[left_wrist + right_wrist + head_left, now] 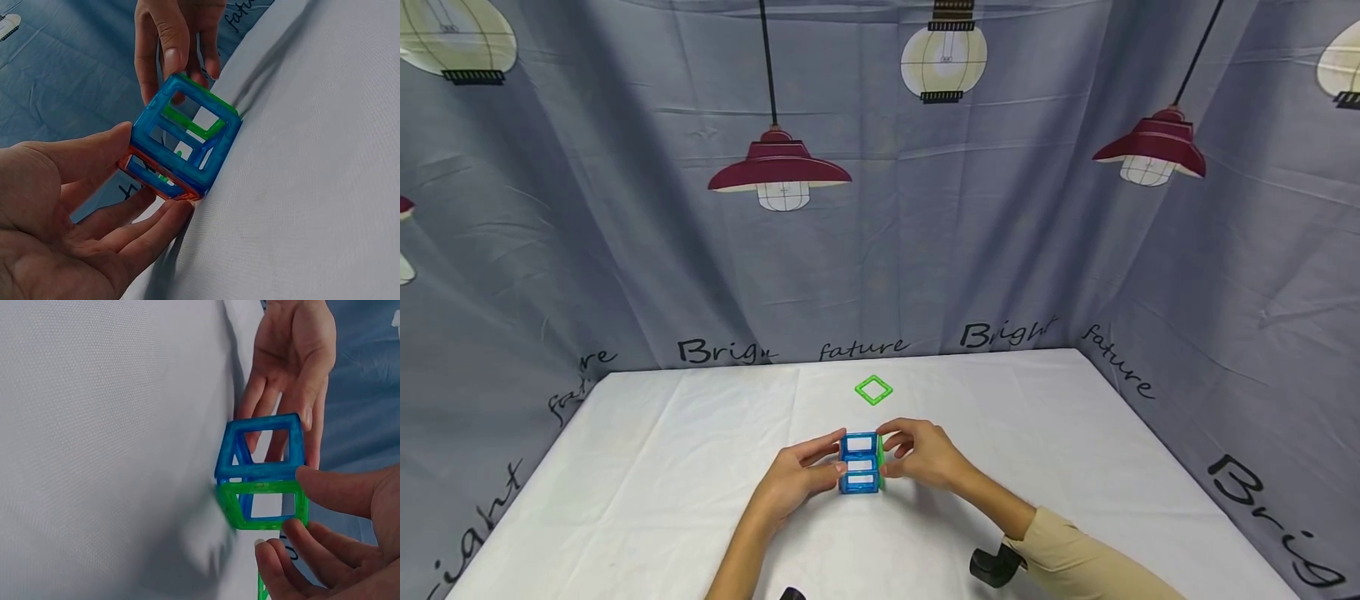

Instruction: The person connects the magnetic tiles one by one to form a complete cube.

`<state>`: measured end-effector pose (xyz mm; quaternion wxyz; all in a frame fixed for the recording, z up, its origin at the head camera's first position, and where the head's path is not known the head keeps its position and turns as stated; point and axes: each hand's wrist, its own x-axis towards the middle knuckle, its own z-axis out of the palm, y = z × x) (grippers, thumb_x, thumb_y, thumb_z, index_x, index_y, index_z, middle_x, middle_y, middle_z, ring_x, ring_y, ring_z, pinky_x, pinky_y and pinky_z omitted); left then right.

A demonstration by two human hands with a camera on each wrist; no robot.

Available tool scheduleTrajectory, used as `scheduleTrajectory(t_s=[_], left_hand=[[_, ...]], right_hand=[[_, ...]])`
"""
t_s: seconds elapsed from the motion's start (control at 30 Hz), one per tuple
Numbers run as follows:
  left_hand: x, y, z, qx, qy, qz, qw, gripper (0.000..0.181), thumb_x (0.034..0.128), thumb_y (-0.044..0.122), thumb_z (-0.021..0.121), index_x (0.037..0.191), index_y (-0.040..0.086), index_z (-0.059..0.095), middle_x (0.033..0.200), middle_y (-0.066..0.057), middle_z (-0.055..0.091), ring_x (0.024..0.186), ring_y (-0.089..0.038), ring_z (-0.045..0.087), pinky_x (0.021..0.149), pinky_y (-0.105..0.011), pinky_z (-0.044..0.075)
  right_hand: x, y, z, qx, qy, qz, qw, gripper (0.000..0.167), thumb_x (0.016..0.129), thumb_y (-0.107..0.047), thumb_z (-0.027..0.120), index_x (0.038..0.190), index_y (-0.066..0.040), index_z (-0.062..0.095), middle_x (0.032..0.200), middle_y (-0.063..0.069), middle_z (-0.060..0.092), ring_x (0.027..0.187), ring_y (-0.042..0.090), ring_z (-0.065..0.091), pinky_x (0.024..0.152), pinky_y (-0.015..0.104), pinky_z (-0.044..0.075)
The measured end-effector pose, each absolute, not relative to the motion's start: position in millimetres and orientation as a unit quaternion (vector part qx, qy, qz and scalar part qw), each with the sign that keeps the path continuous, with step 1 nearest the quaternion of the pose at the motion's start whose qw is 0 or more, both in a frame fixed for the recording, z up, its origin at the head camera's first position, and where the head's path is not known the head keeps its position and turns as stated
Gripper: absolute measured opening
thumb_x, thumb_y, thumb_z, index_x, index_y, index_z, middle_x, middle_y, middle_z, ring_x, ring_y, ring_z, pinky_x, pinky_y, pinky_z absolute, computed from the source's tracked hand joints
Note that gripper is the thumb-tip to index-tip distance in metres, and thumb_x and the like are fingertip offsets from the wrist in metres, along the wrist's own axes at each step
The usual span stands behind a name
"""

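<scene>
A small box of see-through magnetic tiles [860, 455] stands on the white table, its blue frames facing up and towards me. My left hand [793, 479] holds its left side between thumb and fingers, at the edges of an orange-red tile [159, 167] seen in the left wrist view. On the opposite side my right hand [925, 454] grips the box by the edges of a green square tile [262, 486], thumb on one corner and a fingertip on another. Beyond the box a loose green square tile [864, 382] lies flat on the table.
The white tablecloth [662, 467] spreads around both hands. A grey-blue curtain [865, 267] with printed lamps and lettering hangs behind the table and at both sides. A black wrist device [992, 568] sits by the right sleeve.
</scene>
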<state>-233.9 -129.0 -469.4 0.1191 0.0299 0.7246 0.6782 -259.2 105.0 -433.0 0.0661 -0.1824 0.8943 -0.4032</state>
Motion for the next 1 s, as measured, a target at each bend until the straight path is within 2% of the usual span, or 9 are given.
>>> scheduleTrajectory(t_s=[0.5,0.6,0.73,0.8,1.0], left_hand=[[-234.2,-128.7,-471.1,0.022,0.734,0.669,0.115,0.057,0.0894,0.019,0.078,0.143,0.016,0.060,0.147,-0.021,0.055,0.128,-0.033,0.060,0.096,-0.043,0.058],[-234.7,-128.8,-470.7,0.024,0.732,0.671,0.115,0.058,0.0890,0.019,0.079,0.144,0.016,0.060,0.147,-0.021,0.055,0.129,-0.033,0.059,0.096,-0.042,0.058],[-234.8,-129.3,-469.4,0.030,0.729,0.674,0.117,0.059,0.0888,0.019,0.079,0.144,0.015,0.059,0.147,-0.021,0.055,0.131,-0.034,0.058,0.095,-0.041,0.058],[-234.4,-129.4,-469.0,0.032,0.724,0.678,0.123,0.060,0.0887,0.017,0.079,0.145,0.014,0.058,0.148,-0.022,0.053,0.131,-0.034,0.058,0.096,-0.041,0.058],[-234.4,-130.4,-471.2,0.037,0.714,0.687,0.130,0.061,0.0890,0.017,0.078,0.146,0.013,0.056,0.150,-0.022,0.052,0.130,-0.032,0.058,0.096,-0.041,0.058]], right_hand=[[-265.3,108.4,-430.6,-0.166,0.893,-0.409,0.084,0.053,0.077,-0.014,0.087,0.126,-0.005,0.068,0.097,0.005,0.074,0.085,0.015,0.062,0.073,0.031,0.052],[-276.8,111.5,-426.3,-0.128,0.905,-0.402,0.056,0.051,0.078,-0.014,0.087,0.125,-0.004,0.068,0.094,0.004,0.074,0.081,0.014,0.062,0.072,0.031,0.051],[-302.7,117.3,-426.1,-0.061,0.903,-0.425,-0.018,0.043,0.078,-0.008,0.085,0.118,-0.004,0.070,0.094,0.010,0.074,0.079,0.017,0.064,0.072,0.032,0.052],[-315.0,119.9,-429.4,-0.036,0.895,-0.443,-0.036,0.042,0.076,-0.005,0.084,0.116,-0.005,0.072,0.096,0.013,0.073,0.080,0.018,0.065,0.072,0.031,0.052],[-342.1,116.3,-442.3,0.007,0.885,-0.466,-0.014,0.049,0.074,-0.011,0.083,0.122,-0.010,0.070,0.105,0.013,0.071,0.084,0.024,0.067,0.069,0.030,0.055]])
